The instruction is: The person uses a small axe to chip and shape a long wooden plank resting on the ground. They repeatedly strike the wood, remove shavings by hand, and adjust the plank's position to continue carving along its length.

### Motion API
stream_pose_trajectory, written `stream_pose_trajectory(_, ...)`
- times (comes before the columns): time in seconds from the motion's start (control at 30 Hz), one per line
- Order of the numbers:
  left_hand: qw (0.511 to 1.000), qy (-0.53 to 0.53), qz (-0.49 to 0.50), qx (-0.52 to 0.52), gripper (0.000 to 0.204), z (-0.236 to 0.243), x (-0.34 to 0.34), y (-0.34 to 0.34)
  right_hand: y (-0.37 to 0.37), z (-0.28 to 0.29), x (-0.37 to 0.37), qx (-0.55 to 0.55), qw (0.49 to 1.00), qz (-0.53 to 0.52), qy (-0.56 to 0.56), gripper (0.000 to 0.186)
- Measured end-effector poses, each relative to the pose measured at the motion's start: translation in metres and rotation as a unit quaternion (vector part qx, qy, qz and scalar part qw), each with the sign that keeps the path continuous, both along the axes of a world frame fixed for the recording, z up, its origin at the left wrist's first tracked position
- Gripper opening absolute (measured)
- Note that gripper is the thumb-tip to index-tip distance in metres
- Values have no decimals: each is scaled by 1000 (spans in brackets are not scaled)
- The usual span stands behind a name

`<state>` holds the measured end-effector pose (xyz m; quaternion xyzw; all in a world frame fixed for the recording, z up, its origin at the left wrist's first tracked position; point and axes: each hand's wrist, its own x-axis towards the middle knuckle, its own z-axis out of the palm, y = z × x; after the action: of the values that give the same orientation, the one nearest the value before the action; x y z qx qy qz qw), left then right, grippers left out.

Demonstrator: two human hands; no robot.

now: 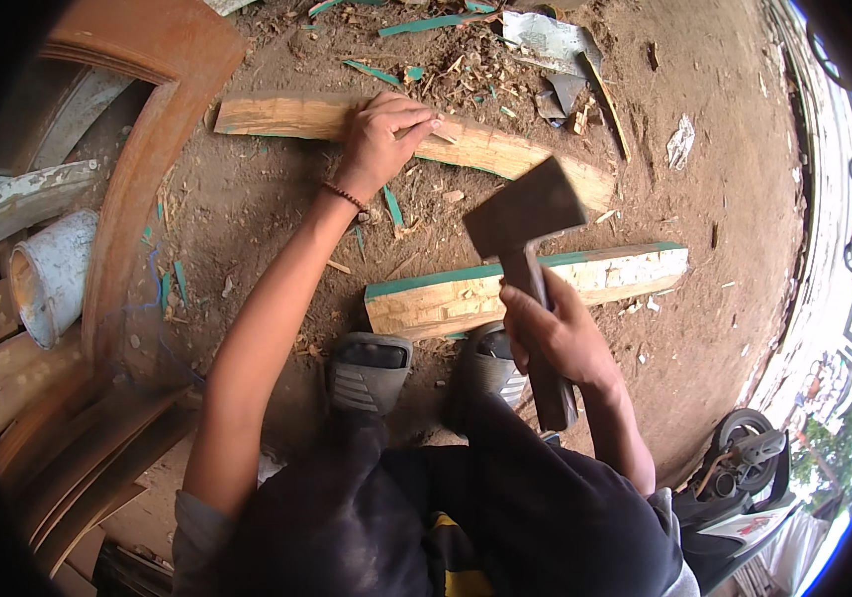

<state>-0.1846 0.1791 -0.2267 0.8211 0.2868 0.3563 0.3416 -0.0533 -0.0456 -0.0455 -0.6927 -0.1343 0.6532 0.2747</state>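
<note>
My right hand [567, 333] is wrapped round the handle of a hatchet [525, 211], its broad dark metal head raised above the ground. Beneath that head lies a short timber [535, 289] with green paint along its top edge and a bare, rough-hewn face. Farther off is a longer, slightly curved timber [286, 114], pale and bare on top, with green showing on its near edge. My left hand [383, 134] rests over the middle of this longer piece, fingers and thumb drawn together. A pale sliver shows by the fingertips; whether they grip it I cannot tell.
Green-painted splinters [424, 25] and wood chips litter the dirt. Sheet scraps [550, 42] lie at the far side. A brown wooden frame [132, 189] and a whitish bucket [53, 279] stand left. My sandalled feet [370, 373] are close to the short timber. A motorbike [739, 478] is at lower right.
</note>
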Motion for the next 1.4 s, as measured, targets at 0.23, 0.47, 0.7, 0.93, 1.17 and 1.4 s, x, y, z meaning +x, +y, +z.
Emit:
stream_pose_trajectory(0.23,1000,4,6,30,10,1,2,-1,73,-38,4,199,930,74,-299,33)
stream_pose_trajectory(0.47,992,96,-4,77,8,1,-4,-3,90,-69,-1,165,909,147,-354,29)
stream_pose_trajectory(0.7,989,90,-46,106,11,3,-6,1,73,-71,-4,252,918,79,-297,26)
stream_pose_trajectory(0.93,996,40,-63,43,14,5,-10,3,71,-74,-3,196,914,124,-333,30)
stream_pose_trajectory(1.17,992,34,-103,66,11,-2,-10,11,68,-79,-5,233,903,154,-327,27)
stream_pose_trajectory(1.4,983,110,-90,116,13,4,-13,10,71,-84,-6,285,892,143,-320,26)
